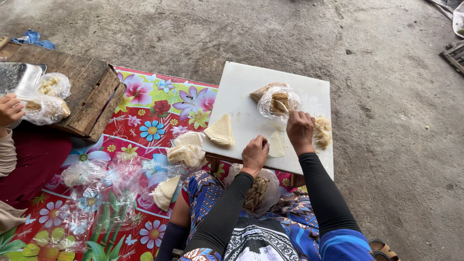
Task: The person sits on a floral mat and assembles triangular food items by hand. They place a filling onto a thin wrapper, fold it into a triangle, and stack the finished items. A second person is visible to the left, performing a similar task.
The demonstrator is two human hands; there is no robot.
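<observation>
the white board (241,92) is taken as the landmark; it is seen resting on a low stand above the person's lap.

left hand (254,153): placed at the near edge of the board, fingers curled and pressed down on a pale triangular wrapper (277,144). the wrapper lies flat on the board, between the two hands, touching the left hand.

right hand (300,130): placed on the board just right of the wrapper, fingers closed around a spoon (282,106). the spoon tip is directed into an open clear bag of brown filling (279,102), which lies at the far middle of the board. whether the spoon is loaded cannot be told.

other items on the board: a stack of folded wrappers (221,130) is located at the left part, well apart from both hands. a small heap of pale filling (322,131) is located at the right edge, just beside the right hand.

items off the board: a wrapped bundle of wrappers (186,151) lies just left of the near left corner, on a floral mat (145,111). crumpled clear bags (96,183) are scattered on the mat further left. a bag of finished pieces (258,191) is held in the lap below the near edge. far left of the board, a wooden crate (92,92) carries a metal tray (19,77) and filled bags; another person's hand (9,110) is seen there.
</observation>
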